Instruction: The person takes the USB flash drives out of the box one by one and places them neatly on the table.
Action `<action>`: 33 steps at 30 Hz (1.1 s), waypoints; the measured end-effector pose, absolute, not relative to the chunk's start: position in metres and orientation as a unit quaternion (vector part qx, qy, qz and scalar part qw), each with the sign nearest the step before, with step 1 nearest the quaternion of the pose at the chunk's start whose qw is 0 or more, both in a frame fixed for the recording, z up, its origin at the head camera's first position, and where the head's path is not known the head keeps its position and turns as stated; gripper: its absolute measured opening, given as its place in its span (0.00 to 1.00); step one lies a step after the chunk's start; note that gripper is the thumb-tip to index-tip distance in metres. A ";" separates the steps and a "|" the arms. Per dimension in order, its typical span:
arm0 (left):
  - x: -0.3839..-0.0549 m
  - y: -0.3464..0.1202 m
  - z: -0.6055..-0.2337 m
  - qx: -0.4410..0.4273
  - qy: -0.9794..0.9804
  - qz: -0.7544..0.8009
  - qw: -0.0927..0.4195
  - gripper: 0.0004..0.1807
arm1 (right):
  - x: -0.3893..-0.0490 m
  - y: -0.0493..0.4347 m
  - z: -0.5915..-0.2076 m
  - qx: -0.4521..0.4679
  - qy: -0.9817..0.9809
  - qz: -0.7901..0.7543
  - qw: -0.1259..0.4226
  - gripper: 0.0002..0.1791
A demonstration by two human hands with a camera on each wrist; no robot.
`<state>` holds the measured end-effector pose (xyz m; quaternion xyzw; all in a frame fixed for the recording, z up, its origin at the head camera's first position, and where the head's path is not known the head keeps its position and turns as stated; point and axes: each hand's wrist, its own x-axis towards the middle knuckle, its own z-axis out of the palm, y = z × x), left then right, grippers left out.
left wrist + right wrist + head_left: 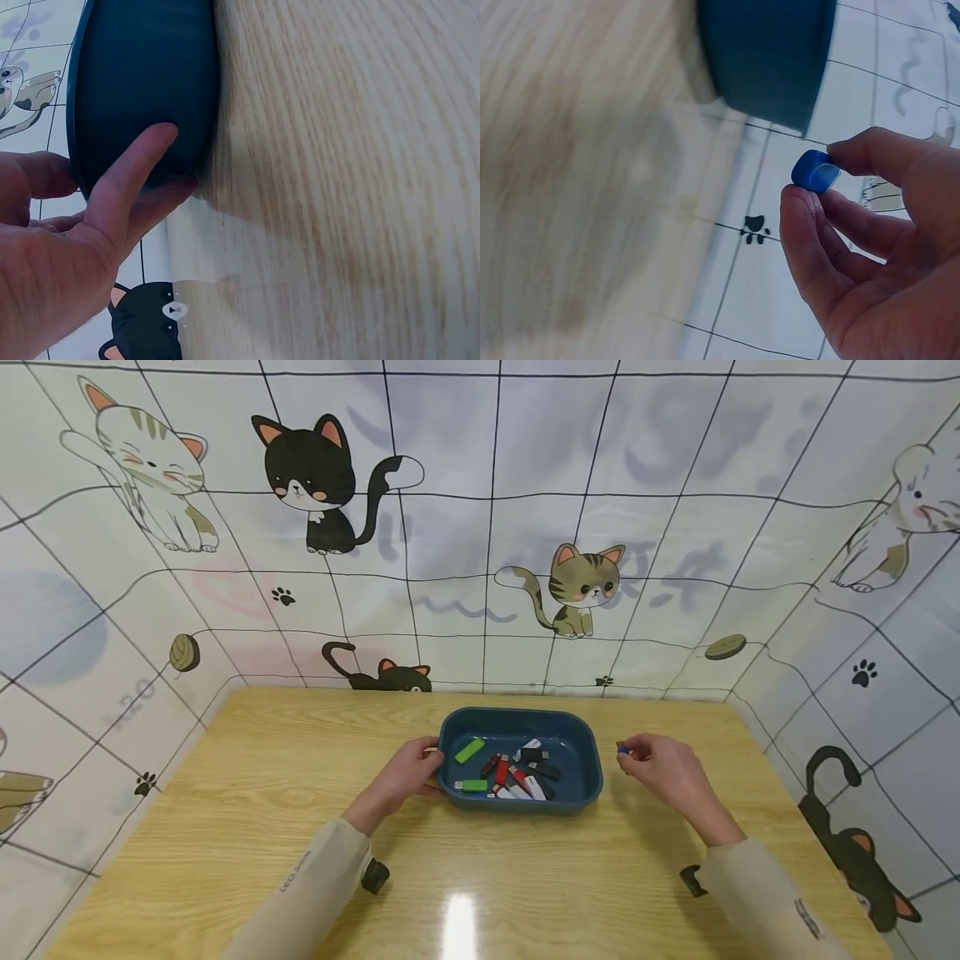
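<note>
Your right hand [663,768] is just right of the tub [517,807], thumb and fingertips closed to a narrow pinch on one small blue memory stick [623,748]. That stick is held outside the tub, near its right end and apart from the rim. Your left hand [408,768] is at the tub's left end, holding it, with fingers spread around the rim and outer wall. The dark blue tub rests on a wood-grain table [360,718], which extends to either side of it.

Inside the tub, toward its near wall, you have white sticks [535,787] partly overlapping, and a green stick [472,786] at the near left. At the tub's middle lies a red stick [502,769], with a black stick [544,771] right of it. Farther in, a second black stick [531,754] overlaps a white one, and another green stick [470,750] lies at the tub's far left. Beyond the tub rises a wall sheet [450,543] printed with grid lines, paw prints and cats.
</note>
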<state>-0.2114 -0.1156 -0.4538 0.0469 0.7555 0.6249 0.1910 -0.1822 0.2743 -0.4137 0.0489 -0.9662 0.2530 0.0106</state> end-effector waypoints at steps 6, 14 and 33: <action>-0.211 -0.116 -0.452 0.043 0.765 0.615 0.185 0.24 | -0.188 0.278 -0.424 0.050 -0.971 0.232 -0.034 0.17; -0.211 -0.116 -0.450 0.040 0.782 0.593 0.187 0.25 | -0.194 0.277 -0.438 0.046 -0.980 0.186 -0.059 0.10; -0.210 -0.118 -0.447 0.025 0.802 0.571 0.173 0.24 | -0.199 0.275 -0.454 0.052 -0.985 0.154 -0.051 0.24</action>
